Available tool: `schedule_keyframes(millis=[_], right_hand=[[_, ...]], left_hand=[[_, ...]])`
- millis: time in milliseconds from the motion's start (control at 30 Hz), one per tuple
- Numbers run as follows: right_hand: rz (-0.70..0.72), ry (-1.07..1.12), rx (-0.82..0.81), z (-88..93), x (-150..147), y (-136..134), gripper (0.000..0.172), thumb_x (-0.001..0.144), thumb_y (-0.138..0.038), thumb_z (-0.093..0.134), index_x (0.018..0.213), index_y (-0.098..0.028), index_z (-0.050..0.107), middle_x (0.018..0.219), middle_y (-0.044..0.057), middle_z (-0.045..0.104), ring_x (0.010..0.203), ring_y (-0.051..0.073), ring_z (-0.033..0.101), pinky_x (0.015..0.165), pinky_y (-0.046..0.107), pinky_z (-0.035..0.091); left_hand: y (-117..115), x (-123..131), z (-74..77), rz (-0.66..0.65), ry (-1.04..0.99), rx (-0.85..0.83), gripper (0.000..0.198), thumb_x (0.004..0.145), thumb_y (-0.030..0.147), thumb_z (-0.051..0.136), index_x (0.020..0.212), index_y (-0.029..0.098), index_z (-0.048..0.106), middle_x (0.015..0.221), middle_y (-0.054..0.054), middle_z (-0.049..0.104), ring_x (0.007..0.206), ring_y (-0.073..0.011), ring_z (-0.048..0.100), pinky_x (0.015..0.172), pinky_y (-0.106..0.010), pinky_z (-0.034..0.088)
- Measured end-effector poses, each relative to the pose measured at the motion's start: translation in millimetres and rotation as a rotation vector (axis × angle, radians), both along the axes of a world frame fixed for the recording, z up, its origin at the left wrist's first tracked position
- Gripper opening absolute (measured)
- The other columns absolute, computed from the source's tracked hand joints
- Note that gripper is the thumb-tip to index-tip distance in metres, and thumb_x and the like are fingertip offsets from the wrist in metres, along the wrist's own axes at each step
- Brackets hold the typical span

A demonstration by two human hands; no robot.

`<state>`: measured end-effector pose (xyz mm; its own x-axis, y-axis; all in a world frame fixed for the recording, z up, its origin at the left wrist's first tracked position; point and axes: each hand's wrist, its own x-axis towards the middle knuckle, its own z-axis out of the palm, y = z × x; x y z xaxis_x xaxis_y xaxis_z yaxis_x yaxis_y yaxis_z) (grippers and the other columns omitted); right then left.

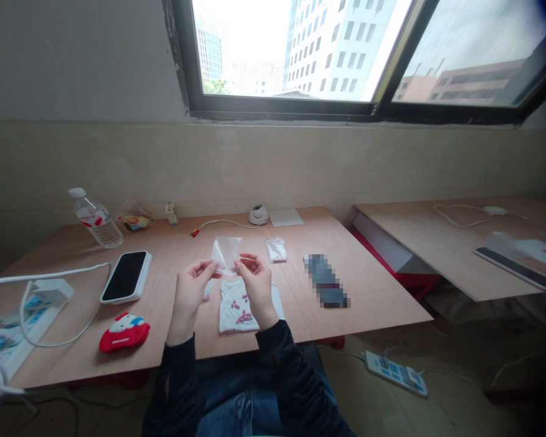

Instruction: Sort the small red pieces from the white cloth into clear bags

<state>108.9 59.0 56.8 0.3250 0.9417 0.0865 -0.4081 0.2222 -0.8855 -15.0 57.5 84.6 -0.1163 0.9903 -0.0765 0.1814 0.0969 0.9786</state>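
Observation:
In the head view my left hand (192,280) and my right hand (257,282) are raised over the table, each in a pinch. Between them they hold a small clear plastic bag (226,250), one at each side of its lower part. The bag looks flat; I cannot make out any contents. Below my right hand lies a white cloth (227,323), with several small pinkish-red pieces (244,316) on it. Part of the cloth is hidden by that hand. A small clear packet (276,250) with reddish bits along its lower edge lies beyond my right hand. Something small and pinkish shows beside my left wrist.
On the wooden table (364,303) stand a water bottle (99,221) and a white dome camera (258,214) with its cable. A phone (126,277), a red pouch (124,332), a power strip (31,331) and a pixelated object (326,281) lie around. A second table (437,243) stands right.

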Motion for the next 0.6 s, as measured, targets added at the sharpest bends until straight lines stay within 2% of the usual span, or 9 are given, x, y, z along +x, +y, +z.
schedule_keyframes(millis=[67, 167, 233, 300, 433, 600], right_hand=[[-0.029, -0.017, -0.002, 5.3, 4.6, -2.5, 0.027, 0.070, -0.030, 0.067, 0.091, -0.016, 0.057, 0.072, 0.001, 0.061, 0.067, 0.014, 0.059, 0.062, 0.026, 0.047], [-0.172, -0.121, -0.019, 9.4, 7.6, -6.3, 0.034, 0.071, -0.033, 0.066, 0.099, -0.017, 0.054, 0.076, 0.000, 0.058, 0.065, 0.012, 0.056, 0.059, 0.024, 0.046], [-0.269, -0.213, -0.026, 9.2, 8.6, -7.7, 0.035, 0.071, -0.032, 0.066, 0.101, -0.017, 0.054, 0.081, 0.001, 0.057, 0.068, 0.012, 0.054, 0.061, 0.024, 0.046], [-0.264, -0.248, -0.026, 7.2, 10.0, -8.0, 0.031, 0.074, -0.033, 0.064, 0.098, -0.017, 0.056, 0.082, 0.002, 0.058, 0.071, 0.013, 0.054, 0.064, 0.025, 0.046], [-0.159, -0.233, -0.025, 3.0, 13.2, -8.3, 0.024, 0.077, -0.034, 0.058, 0.091, -0.015, 0.060, 0.080, 0.004, 0.062, 0.074, 0.015, 0.057, 0.065, 0.027, 0.047], [-0.114, -0.216, -0.036, 3.6, 15.1, -11.2, 0.022, 0.076, -0.033, 0.059, 0.087, -0.014, 0.064, 0.083, 0.005, 0.065, 0.071, 0.015, 0.058, 0.064, 0.028, 0.048]], left_hand=[[5.9, 8.5, 16.0, -0.063, 0.084, 0.032, 0.044, 0.069, 0.052, 0.062, 0.092, 0.014, 0.065, 0.081, -0.009, 0.070, 0.084, -0.0254, 0.066, 0.042, -0.020, 0.043], [17.1, 21.7, 34.1, -0.143, 0.157, 0.188, 0.031, 0.068, 0.042, 0.066, 0.079, 0.013, 0.067, 0.071, -0.007, 0.069, 0.071, -0.0200, 0.065, 0.051, -0.023, 0.047], [21.8, 29.6, 39.6, -0.225, 0.150, 0.280, 0.025, 0.066, 0.037, 0.069, 0.073, 0.013, 0.068, 0.069, -0.006, 0.068, 0.067, -0.0180, 0.064, 0.058, -0.025, 0.049], [21.5, 35.9, 39.8, -0.233, 0.100, 0.318, 0.025, 0.064, 0.035, 0.071, 0.076, 0.013, 0.068, 0.073, -0.007, 0.070, 0.068, -0.0176, 0.064, 0.064, -0.027, 0.049], [5.9, 41.3, 34.6, -0.127, 0.001, 0.250, 0.026, 0.065, 0.034, 0.072, 0.078, 0.012, 0.068, 0.075, -0.008, 0.071, 0.070, -0.0186, 0.064, 0.062, -0.027, 0.049], [-16.8, 36.2, 41.0, -0.242, 0.008, 0.093, 0.021, 0.071, 0.032, 0.067, 0.084, 0.015, 0.070, 0.074, -0.006, 0.071, 0.073, -0.0195, 0.063, 0.051, -0.022, 0.044]])
